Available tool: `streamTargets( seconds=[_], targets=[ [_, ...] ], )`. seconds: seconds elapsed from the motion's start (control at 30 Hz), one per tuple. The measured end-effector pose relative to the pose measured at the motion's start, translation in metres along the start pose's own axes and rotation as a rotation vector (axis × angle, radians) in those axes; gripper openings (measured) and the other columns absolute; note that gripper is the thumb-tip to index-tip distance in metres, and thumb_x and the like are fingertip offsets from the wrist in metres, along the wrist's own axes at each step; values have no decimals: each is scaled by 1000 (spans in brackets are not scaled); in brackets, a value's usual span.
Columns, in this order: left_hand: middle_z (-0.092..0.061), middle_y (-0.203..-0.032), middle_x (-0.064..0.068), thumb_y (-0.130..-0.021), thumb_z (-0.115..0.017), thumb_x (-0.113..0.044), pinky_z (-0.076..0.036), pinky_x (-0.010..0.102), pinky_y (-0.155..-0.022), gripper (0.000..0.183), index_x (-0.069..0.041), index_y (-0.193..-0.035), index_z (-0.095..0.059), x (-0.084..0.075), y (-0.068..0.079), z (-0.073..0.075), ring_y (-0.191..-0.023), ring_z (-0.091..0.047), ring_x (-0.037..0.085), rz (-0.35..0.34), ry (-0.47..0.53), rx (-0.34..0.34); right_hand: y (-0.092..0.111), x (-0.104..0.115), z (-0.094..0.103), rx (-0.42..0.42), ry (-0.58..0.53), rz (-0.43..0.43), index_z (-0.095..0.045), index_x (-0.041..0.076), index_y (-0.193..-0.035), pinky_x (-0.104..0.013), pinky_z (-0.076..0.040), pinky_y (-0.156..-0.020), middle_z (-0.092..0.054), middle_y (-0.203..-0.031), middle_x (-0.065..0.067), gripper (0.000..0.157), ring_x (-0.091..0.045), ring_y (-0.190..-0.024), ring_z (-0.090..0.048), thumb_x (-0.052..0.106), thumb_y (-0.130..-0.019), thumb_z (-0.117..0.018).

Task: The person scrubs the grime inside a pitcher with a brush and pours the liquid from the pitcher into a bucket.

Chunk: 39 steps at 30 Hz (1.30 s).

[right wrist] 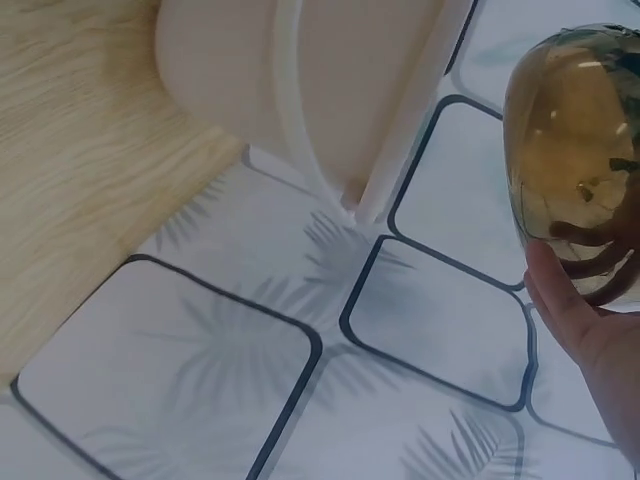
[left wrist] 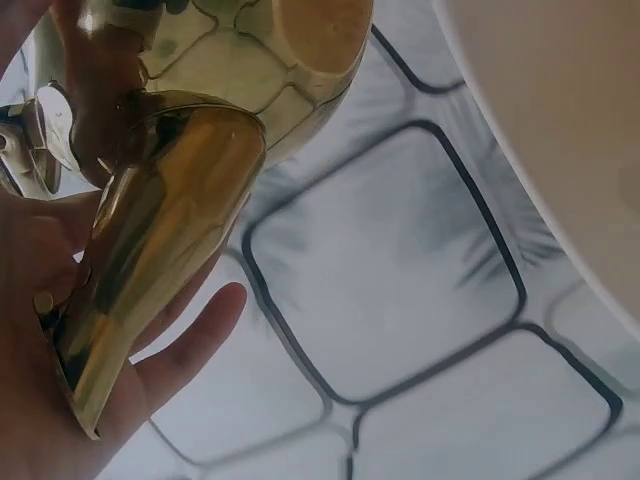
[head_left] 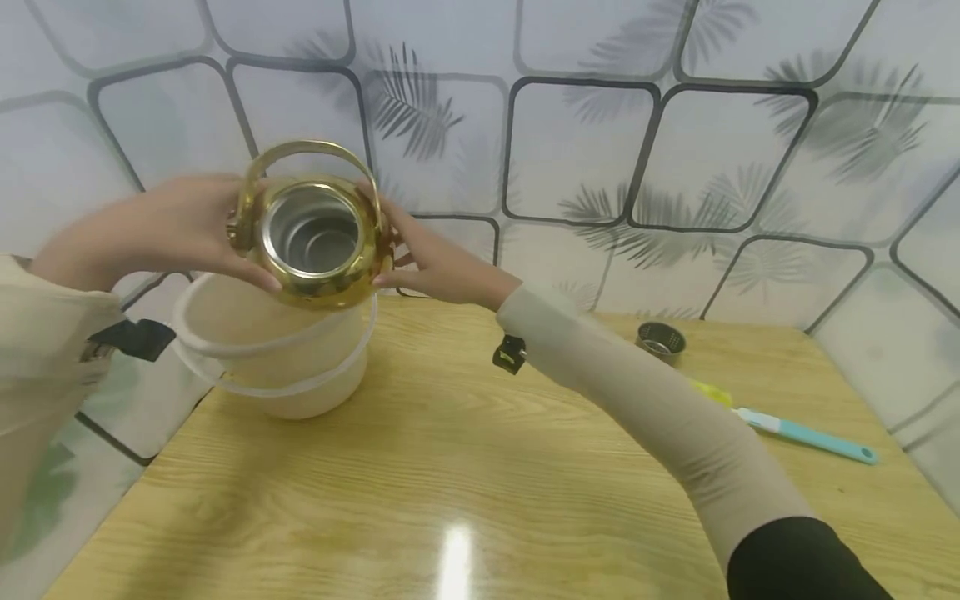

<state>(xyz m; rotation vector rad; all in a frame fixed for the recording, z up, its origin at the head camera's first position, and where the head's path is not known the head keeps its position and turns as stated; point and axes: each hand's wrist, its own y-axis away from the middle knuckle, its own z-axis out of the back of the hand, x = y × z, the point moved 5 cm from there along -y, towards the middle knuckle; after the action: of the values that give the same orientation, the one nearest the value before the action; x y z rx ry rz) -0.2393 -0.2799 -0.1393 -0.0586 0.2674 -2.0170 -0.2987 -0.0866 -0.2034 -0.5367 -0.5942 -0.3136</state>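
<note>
A shiny gold teapot with a raised hoop handle is held up above a pale bucket. Its lid is off, and the bare steel inside faces the head camera. My left hand grips the teapot's left side, thumb in front. The left wrist view shows the spout lying against that palm. On the opposite side my right hand holds the body, its thumb in front too; most of its fingers are hidden behind. In the right wrist view, the rounded gold wall meets the right hand.
The bucket stands at the wooden table's back left, its white handle hanging down in front. At the right lie a small perforated metal strainer cup and a turquoise-handled brush, its yellow end partly behind my right sleeve. A patterned wall rises behind.
</note>
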Motion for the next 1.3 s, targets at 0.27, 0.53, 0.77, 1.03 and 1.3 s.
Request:
streamTargets(
  seconds=[0.27,0.53,0.77,1.03,1.3],
  targets=[
    [-62,-114,8,-54,-83,-56,-44,49,-89,93,-17,-131,-50,-47,-26,-21,-104,-56,26,-41,51,75,60,-13,21,-25,46,-66,3,22,-152,-24,-47,-94,-31,-148,-9,94,-18,-117,-52,17,-87,-65],
    [-63,-105,4,-55,-80,-61,-47,42,-83,87,-17,-125,-53,-80,-56,-64,-94,-58,21,-113,63,92,116,-32,36,-19,101,-142,2,24,-152,-32,-45,-98,-27,-152,-5,91,-21,-120,-49,19,-88,-63],
    [-63,-111,5,-57,-79,-59,-48,43,-87,91,-15,-132,-49,-101,-81,-102,-101,-59,22,-156,104,146,155,-55,43,6,96,-238,5,25,-151,-40,-43,-101,-17,-156,-5,91,-28,-125,-45,20,-89,-61],
    [-65,-111,5,-62,-79,-53,-47,41,-92,85,-13,-131,-51,-116,-104,-145,-102,-60,20,-242,235,240,185,-84,40,27,62,-292,5,23,-152,-43,-44,-100,-16,-156,-10,90,-32,-123,-47,21,-90,-61],
    [-62,-123,11,-69,-79,-40,-43,43,-100,78,-10,-134,-49,-117,-121,-191,-113,-59,24,-231,413,412,203,-121,29,45,-2,-315,3,15,-152,-47,-45,-97,-15,-155,-20,89,-39,-122,-49,16,-89,-61]
  ],
)
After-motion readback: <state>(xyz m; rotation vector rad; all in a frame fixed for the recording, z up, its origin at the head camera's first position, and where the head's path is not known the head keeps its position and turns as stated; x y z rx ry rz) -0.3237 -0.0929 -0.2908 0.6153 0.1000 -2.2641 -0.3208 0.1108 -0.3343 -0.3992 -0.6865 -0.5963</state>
